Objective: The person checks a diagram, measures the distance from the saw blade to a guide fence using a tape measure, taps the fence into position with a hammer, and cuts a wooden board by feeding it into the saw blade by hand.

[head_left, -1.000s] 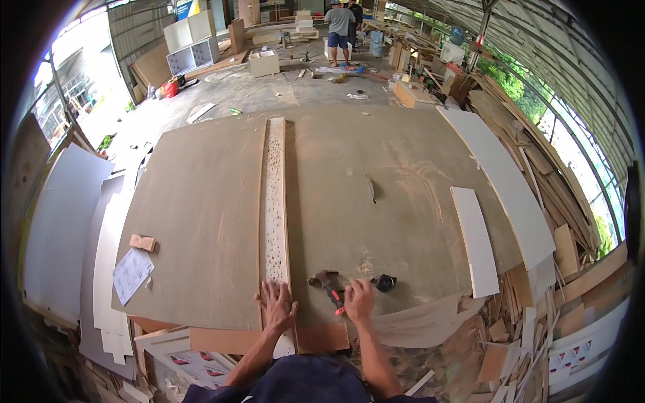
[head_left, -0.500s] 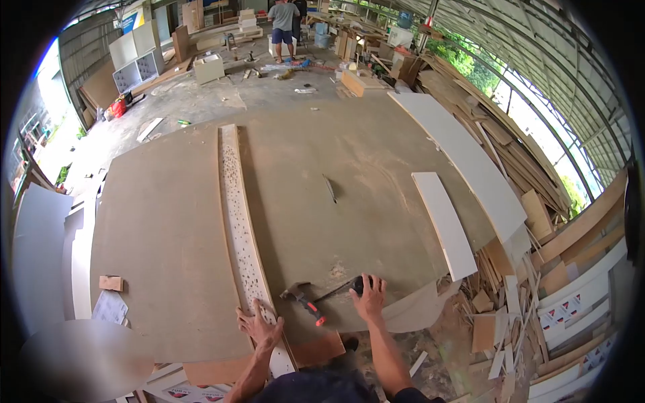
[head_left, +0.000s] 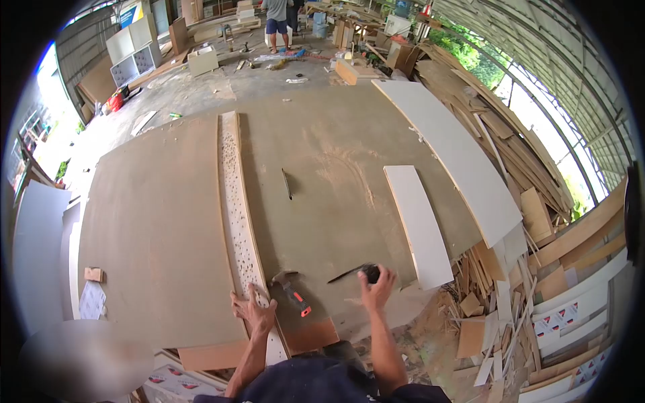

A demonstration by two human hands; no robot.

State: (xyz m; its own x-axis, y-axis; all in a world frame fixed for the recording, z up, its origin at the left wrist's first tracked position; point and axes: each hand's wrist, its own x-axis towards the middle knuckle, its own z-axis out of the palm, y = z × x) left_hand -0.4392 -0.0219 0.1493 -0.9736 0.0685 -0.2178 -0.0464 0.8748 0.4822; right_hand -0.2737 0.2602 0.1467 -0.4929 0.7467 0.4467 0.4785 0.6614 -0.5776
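Note:
My left hand (head_left: 255,313) lies with spread fingers across the near end of a long narrow white board (head_left: 240,218) speckled with dark marks. My right hand (head_left: 377,290) is closed around a black, rounded tape measure (head_left: 370,272), just above the big table panel. A thin dark strip sticks out from it to the left. Between my hands, beside the speckled board, lies a hammer (head_left: 293,295) with a red and black grip. Farther up the panel is a slim dark pointed object (head_left: 287,184), too small to name.
The large brown panel (head_left: 161,221) forms the work surface. On its right are a short white board (head_left: 419,225) and a longer white panel (head_left: 450,161). A small block (head_left: 93,274) and paper (head_left: 92,300) are at left. Wood offcuts (head_left: 500,322) pile up at right; a person (head_left: 277,23) stands far back.
My right hand has moved slightly right with the tape measure, away from the hammer. My left hand stays on the speckled board. The view has shifted a little.

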